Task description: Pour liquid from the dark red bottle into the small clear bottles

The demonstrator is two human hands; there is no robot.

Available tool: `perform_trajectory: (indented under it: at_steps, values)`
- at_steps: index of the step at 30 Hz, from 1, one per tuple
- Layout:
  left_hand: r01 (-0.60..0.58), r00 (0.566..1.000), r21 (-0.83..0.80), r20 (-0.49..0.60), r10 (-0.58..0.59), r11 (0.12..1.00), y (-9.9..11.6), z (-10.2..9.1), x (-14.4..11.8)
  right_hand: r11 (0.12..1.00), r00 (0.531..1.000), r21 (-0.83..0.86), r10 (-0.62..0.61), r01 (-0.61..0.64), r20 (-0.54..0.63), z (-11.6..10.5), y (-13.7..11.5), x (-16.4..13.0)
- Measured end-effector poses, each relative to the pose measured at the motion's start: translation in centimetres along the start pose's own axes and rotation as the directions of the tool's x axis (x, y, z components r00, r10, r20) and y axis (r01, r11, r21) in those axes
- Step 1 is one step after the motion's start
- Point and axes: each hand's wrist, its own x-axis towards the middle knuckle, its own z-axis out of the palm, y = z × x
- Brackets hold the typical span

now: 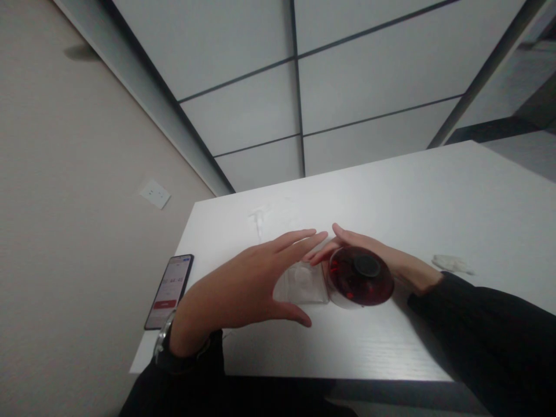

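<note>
Left hand (243,284) and right hand (369,255), both open and holding nothing, flank a clear dark-red bottle (347,279) lying on its side; likely smooth, slippery, best gripped round its body.

- The phone (169,291), lying on the desk (434,191) near its left edge, shows large digits on its screen; they look like "44" and "46", with the leading digits too blurred to read.
- A red bar lies below the digits; its wording cannot be read.

Two hands: left hand (243,284), right hand (369,252); one jar (347,278); one phone (169,291).
</note>
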Motion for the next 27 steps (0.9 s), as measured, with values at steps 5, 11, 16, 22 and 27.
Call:
perform_trajectory:
  at_steps: [5,11,16,22,27]
  values:
    - [0.083,0.997,0.038,0.001,-0.083,0.996,0.49,-0.33,0.08,1.0,1.0,0.0,0.008,-0.008,0.023,-0.06,-0.18,0.04]
    - [0.027,1.0,-0.047,0.016,-0.027,0.998,0.62,-0.38,0.03,1.0,1.0,0.002,0.02,-0.02,-0.017,0.26,-0.43,-0.22]
    - [0.023,0.999,-0.004,-0.043,-0.024,1.0,0.35,-0.61,-0.14,0.999,0.999,-0.005,0.037,-0.037,-0.017,0.32,-0.68,-0.31]
    - [0.065,0.997,-0.017,-0.029,-0.066,0.998,0.5,-0.48,-0.05,0.999,0.999,0.03,0.036,-0.035,-0.013,0.38,-0.59,-0.18]
    - [-0.01,1.0,-0.029,0.012,0.01,1.0,0.28,-0.36,-0.05,0.999,0.999,0.014,0.033,-0.033,-0.007,0.14,-0.18,0.01]
